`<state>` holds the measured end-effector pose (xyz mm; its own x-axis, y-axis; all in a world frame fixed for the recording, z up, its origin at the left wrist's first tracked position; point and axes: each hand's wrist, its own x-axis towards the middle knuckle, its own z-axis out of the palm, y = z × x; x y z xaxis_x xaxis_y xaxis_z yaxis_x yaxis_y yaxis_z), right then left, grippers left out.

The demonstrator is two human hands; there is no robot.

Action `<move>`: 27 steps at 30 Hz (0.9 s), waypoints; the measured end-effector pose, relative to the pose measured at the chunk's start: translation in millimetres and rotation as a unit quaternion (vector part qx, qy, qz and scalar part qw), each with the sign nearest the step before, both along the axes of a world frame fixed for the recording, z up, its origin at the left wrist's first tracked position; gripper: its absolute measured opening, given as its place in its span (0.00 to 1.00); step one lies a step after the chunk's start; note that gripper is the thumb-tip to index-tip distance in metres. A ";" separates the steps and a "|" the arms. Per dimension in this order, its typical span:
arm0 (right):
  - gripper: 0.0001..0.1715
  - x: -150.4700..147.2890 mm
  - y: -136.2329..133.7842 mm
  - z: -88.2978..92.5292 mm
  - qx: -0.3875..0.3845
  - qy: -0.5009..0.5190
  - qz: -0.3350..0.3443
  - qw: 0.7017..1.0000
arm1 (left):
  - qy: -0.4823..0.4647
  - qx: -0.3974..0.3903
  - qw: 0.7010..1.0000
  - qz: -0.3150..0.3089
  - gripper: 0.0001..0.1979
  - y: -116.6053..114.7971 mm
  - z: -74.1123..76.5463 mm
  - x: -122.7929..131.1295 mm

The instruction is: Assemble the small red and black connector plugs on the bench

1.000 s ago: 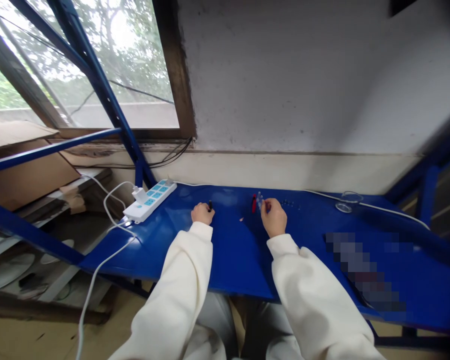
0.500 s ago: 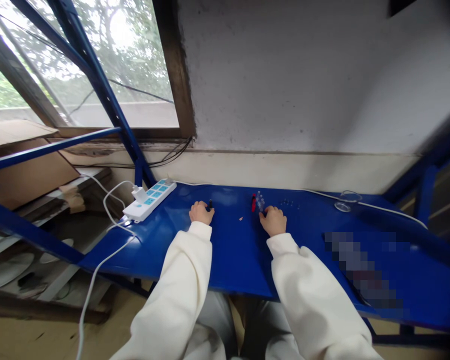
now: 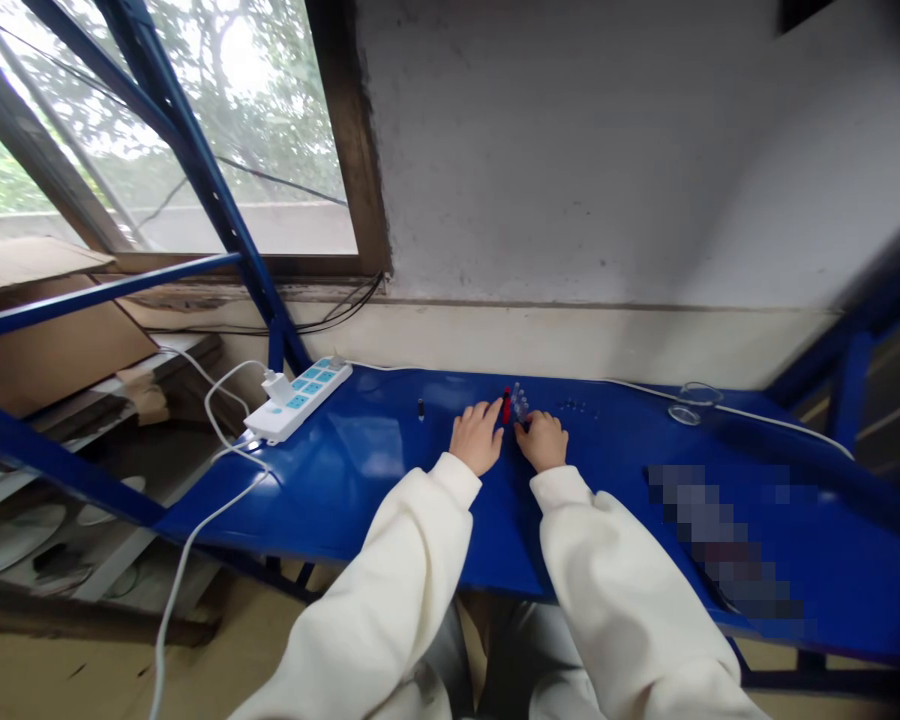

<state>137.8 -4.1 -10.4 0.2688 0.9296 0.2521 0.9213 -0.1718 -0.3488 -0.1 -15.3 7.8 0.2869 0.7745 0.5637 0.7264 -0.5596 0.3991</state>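
My left hand [image 3: 478, 438] is open, palm down over the table, its fingers stretched toward a small upright red piece [image 3: 507, 404]. The fingertips come up to the red piece; whether they touch it I cannot tell. Right beside the red piece stands a cluster of clear plastic tubes [image 3: 520, 402], perhaps in a clear holder. My right hand [image 3: 544, 442] is curled at the near right side of this cluster, thumb and fingers closed at its lower edge. Left of my left hand, a small black-topped cylinder [image 3: 421, 409] stands alone on the blue table [image 3: 345, 480].
Several tiny clear pieces [image 3: 574, 406] lie right of the tubes. A clear round container [image 3: 684, 413] stands farther right by a white cable. A white power strip [image 3: 300, 402] with a plug sits at the left. A blurred-out flat item [image 3: 727, 545] lies front right.
My left hand has moved right, from beside the black-topped cylinder to the red piece, and its fingers have stretched out. It now covers the small pale scrap's spot. My right hand has barely moved.
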 end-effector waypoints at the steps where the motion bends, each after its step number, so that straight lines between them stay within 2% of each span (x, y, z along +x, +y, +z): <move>1: 0.14 -0.1 -0.2 -0.1 0.002 0.001 0.000 1.000 | 0.012 -0.006 1.000 0.003 0.24 1.3 -4.7 5.8; 5: 0.14 -0.7 -0.7 0.4 0.005 0.005 0.002 1.000 | 0.041 -0.018 0.999 0.019 0.21 7.6 -15.8 15.2; 11: 0.13 0.0 1.7 -1.5 0.002 0.016 -0.005 1.000 | 0.058 -0.023 0.995 0.074 0.06 10.4 -11.2 8.5; 15: 0.12 2.1 3.6 -3.8 0.016 0.020 0.001 1.000 | -0.042 0.005 0.997 0.067 0.06 10.3 -12.8 7.5; 20: 0.09 1.8 2.1 -1.5 0.034 0.020 0.037 0.999 | -0.209 0.035 0.976 0.046 0.06 10.3 -15.9 5.7; 24: 0.07 -2.7 -3.0 4.0 0.060 -0.001 0.107 0.992 | -0.249 0.028 0.967 0.047 0.05 10.2 -14.9 3.8; 27: 0.06 -4.9 -6.2 7.6 0.068 -0.009 0.123 0.990 | -0.260 0.026 0.964 0.043 0.04 9.8 -13.4 3.7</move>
<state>132.9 -10.2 -2.8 0.0332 0.9238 0.3814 0.9361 0.1049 -0.3356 3.6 -5.5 -5.6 -0.1095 0.7493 0.6531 0.4801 -0.5355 0.6948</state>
